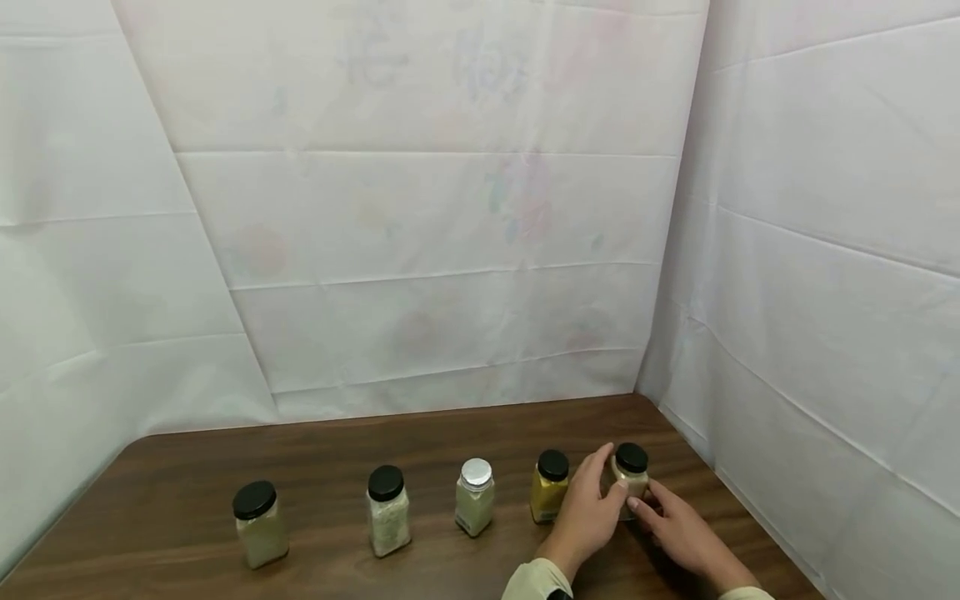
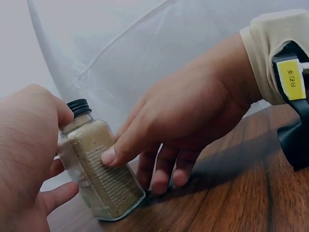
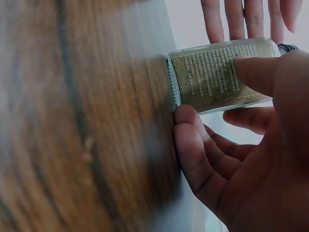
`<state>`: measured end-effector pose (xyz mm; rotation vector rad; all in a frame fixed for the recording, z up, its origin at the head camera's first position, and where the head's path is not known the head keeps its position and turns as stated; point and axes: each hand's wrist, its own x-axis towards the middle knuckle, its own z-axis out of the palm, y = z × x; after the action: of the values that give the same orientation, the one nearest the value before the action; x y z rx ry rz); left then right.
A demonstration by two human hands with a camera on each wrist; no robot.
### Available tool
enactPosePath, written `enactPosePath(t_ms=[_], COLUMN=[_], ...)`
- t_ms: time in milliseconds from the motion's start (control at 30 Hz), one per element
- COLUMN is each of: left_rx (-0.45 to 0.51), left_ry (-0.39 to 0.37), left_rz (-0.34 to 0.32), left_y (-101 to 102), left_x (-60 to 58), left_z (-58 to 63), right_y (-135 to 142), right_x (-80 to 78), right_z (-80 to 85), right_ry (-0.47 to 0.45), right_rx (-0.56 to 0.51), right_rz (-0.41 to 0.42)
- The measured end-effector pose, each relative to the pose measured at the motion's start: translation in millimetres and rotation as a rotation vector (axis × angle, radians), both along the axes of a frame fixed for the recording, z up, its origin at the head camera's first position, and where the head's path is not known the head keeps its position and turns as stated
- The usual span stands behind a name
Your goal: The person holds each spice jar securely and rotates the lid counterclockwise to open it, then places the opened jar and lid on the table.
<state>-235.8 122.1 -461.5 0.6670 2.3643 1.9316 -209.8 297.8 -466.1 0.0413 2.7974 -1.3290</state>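
Observation:
A square glass spice jar point(image 1: 635, 477) with a black screw lid stands upright at the right end of a row, between both hands. Tan speckled powder fills it, and white print covers one face. My right hand point(image 1: 686, 532) pinches the jar from the right; in the right wrist view its thumb point(image 3: 258, 75) lies on the printed face and an index finger is at the opposite side. My left hand point(image 1: 588, 508) is around the other side, with its thumb by the lid in the left wrist view and its fingers point(image 3: 235, 19) fairly straight beside the glass.
Left of the hands stand a yellow-powder jar point(image 1: 549, 492), a silver-topped jar point(image 1: 475, 504), a pale-powder jar point(image 1: 390, 525) and a black-lidded jar point(image 1: 262, 533). All are on a dark wooden table point(image 1: 322, 483). White sheets point(image 1: 450, 217) enclose the back and sides.

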Motion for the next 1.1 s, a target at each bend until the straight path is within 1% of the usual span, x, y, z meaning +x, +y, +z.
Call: enactPosePath(t_ms=[133,333,500,600,767,967,1100], left_rx=[-0.004,-0.031,-0.042,-0.041,-0.081,-0.108,-0.143], left_ry=[-0.019,0.005,0.014,0.034,0.110,0.116,0.139], left_rz=[-0.012,0.009,0.016,0.021,0.039,0.073,0.098], left_y=[-0.3,3.7,4.4,2.7,1.4,2.0,4.3], left_x=[-0.5,0.4,-0.1,-1.9,-1.3,1.3,2.2], left_z=[1.1,2.6,1.9,2.1,3.5,6.2,8.0], right_y=[1.7,5.4,5.4,4.2,5.2,9.8,12.1], right_x=[0.5,2.4,1.4,-0.5,0.9,1.1,1.4], right_z=[-1.4,-2.0,-1.2,0.8,4.4,5.6,3.0], right_ry=[-0.010,-0.029,-0.024,-0.015,-0.006,-0.011,-0.012], right_rx=[-0.027,-0.056,-0.055,-0.052,-0.075,-0.104,-0.126], right_rz=[0.013,-0.015,-0.003,0.024,0.080,0.140,0.141])
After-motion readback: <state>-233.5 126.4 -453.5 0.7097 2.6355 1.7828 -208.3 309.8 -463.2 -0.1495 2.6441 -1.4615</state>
